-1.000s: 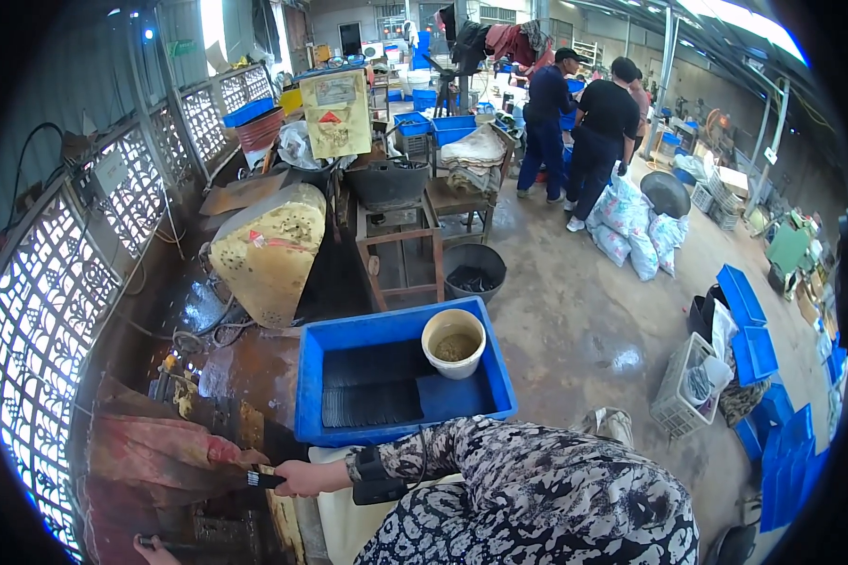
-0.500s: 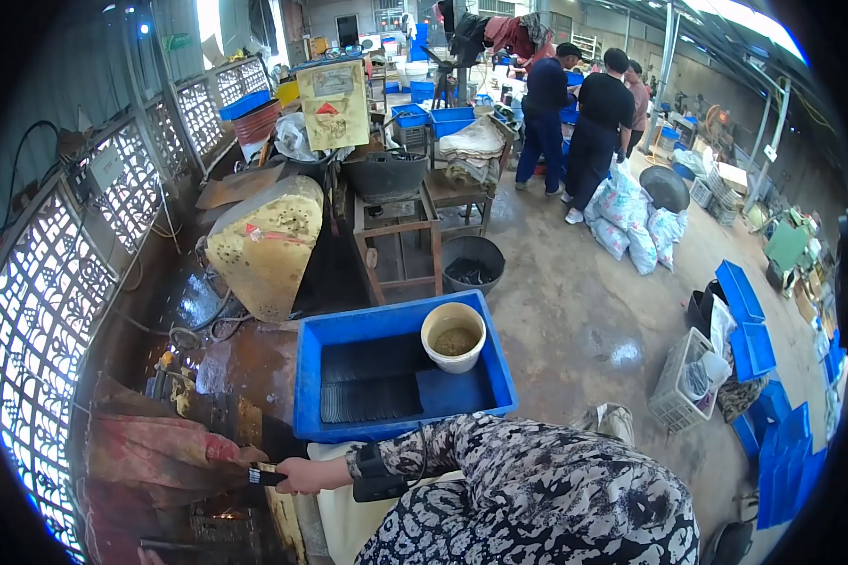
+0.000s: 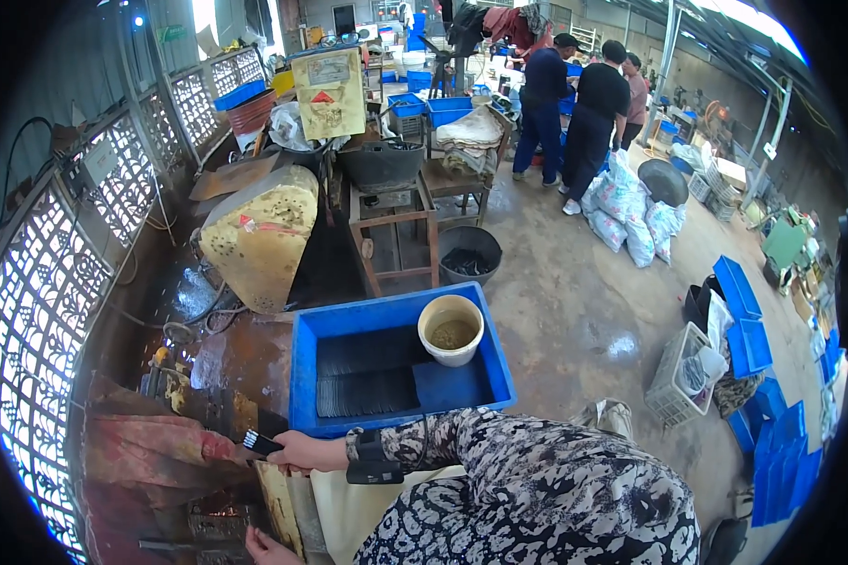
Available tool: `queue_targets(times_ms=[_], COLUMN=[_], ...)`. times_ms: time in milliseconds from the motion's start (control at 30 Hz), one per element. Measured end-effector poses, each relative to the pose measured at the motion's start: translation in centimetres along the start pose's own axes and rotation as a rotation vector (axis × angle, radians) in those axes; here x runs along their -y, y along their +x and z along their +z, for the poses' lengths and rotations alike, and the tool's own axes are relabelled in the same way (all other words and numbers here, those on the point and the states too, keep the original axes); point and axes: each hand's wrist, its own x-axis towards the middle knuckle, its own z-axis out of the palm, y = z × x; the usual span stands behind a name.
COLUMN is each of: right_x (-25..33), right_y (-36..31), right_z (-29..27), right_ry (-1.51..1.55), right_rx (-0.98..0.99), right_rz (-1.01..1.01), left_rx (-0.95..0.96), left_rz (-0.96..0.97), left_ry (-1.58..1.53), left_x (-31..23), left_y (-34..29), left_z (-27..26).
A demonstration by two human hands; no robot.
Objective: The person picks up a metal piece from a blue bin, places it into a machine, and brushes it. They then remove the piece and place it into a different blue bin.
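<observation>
Right hand [image 3: 297,452] closed on small brush [image 3: 261,442], blue crate [image 3: 307,377] at 1 o'clock. Left hand [image 3: 271,548] grip unclear.

Blue crate [image 3: 303,377] with cream bucket [image 3: 450,330], black tub [image 3: 470,254], white sacks [image 3: 631,215], people [image 3: 575,113] beyond.

My only view, a head-worn fisheye, looks steeply down, close over the rectangular blue plastic crate [image 3: 400,372]; its rim probably distorts distance.
</observation>
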Motion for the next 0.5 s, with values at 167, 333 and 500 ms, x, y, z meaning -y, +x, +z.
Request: queue_targets(times_ms=[167, 333, 500], right_x=[-0.5, 0.0, 1.2], right_y=[0.4, -0.3, -1.6], right_z=[-0.7, -0.1, 0.9], right_ry=[0.098, 0.002, -0.020], right_rx=[-0.011, 0.196, 0.318], right_rz=[0.026, 0.038, -0.030], left_rx=[-0.008, 0.182, 0.477], left_rz=[0.015, -0.164, -0.468], left_ry=[0.088, -0.448, -1.071], left_x=[-1.4, -2.4, -8.1], left_y=[0.3, 1.8, 3.2], left_z=[-0.3, 0.4, 1.0])
